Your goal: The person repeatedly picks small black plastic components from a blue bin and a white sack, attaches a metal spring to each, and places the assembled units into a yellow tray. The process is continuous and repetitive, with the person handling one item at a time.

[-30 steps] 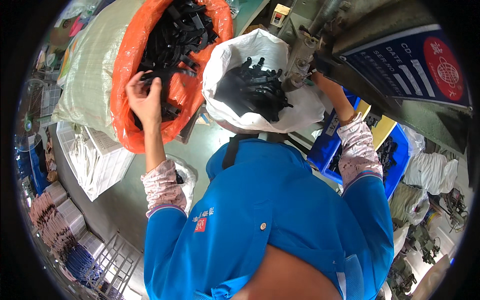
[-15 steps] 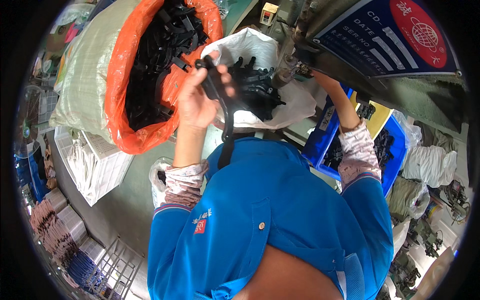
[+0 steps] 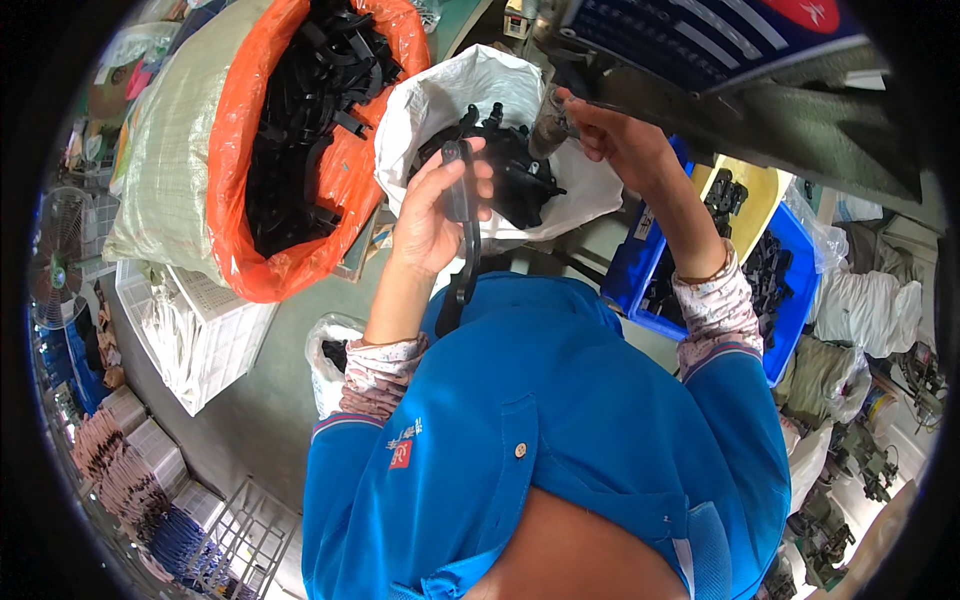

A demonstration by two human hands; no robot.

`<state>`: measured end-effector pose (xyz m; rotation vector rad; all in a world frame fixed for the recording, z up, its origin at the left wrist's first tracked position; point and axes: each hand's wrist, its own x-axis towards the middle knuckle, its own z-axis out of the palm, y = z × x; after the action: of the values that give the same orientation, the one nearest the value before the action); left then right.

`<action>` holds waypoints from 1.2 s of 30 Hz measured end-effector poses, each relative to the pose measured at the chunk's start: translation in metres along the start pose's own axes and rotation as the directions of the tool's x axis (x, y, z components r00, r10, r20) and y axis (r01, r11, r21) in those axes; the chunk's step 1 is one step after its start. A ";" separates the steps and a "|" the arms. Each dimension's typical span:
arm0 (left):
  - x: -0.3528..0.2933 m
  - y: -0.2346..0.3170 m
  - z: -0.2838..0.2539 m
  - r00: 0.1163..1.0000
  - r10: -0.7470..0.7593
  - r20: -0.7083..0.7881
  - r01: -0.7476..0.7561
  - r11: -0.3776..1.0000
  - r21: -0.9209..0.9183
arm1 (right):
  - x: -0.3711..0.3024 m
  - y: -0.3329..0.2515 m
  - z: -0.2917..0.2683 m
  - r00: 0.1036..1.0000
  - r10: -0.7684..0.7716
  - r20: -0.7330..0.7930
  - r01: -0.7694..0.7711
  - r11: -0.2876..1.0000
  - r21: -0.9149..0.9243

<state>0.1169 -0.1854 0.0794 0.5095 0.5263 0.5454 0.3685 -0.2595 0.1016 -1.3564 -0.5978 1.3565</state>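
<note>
My left hand (image 3: 430, 215) grips a long, curved black plastic part (image 3: 470, 250) like a lever or handle. The part's broad end points up between thumb and fingers, and its thin arm hangs down toward my blue shirt. Behind that hand, a white woven sack (image 3: 410, 105) holds a pile of similar black parts (image 3: 515, 170). My right hand (image 3: 625, 140) is raised beside a metal cylinder (image 3: 549, 125) under the machine, with its fingers bent in. Whatever the right fingertips pinch, if anything, is too small to make out.
A large sack with an orange liner (image 3: 235, 210) full of black parts stands at left. At right is a blue bin (image 3: 790, 340) holding small black pieces, with a yellow tray (image 3: 765, 215) over it. The machine's dark body (image 3: 800, 150) overhangs the upper right. A white crate (image 3: 225, 340) sits lower left.
My left hand has come down and slightly right with the black part, now held more upright. My right hand has moved up and left, out from beneath the machine into view.
</note>
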 end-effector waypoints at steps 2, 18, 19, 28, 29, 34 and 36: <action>-0.003 -0.005 0.006 1.000 -0.015 0.011 0.015 1.000 -0.004 | -0.005 0.004 -0.011 1.000 0.018 -0.001 -0.018 1.000 0.011; -0.018 -0.148 0.093 0.910 -0.204 0.361 -0.262 0.390 0.883 | -0.281 0.127 -0.147 0.856 -0.228 -0.464 -0.331 0.447 -0.831; -0.017 -0.156 0.100 0.896 -0.251 0.365 -0.248 0.399 0.883 | -0.278 0.137 -0.155 0.854 -0.270 -0.444 -0.337 0.362 -0.869; -0.009 -0.196 0.140 0.889 -0.342 0.304 -0.227 0.247 0.942 | -0.241 0.175 -0.187 0.937 -0.289 -0.198 -0.200 0.021 -0.979; -0.007 -0.199 0.144 0.891 -0.356 0.282 -0.198 0.256 0.946 | -0.242 0.178 -0.189 0.934 -0.313 -0.171 -0.181 -0.004 -0.983; -0.001 -0.227 0.151 0.879 -0.421 0.222 -0.011 0.448 0.894 | -0.251 0.162 -0.193 0.926 -0.323 -0.194 -0.158 0.134 -0.978; -0.001 -0.237 0.153 0.890 -0.390 0.236 -0.017 0.489 0.872 | -0.269 0.155 -0.185 0.895 -0.369 -0.251 -0.101 0.381 -0.919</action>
<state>0.2879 -0.4085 0.0580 1.4956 0.4094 -0.1227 0.4279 -0.6069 0.0232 -2.3616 -1.2406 0.4234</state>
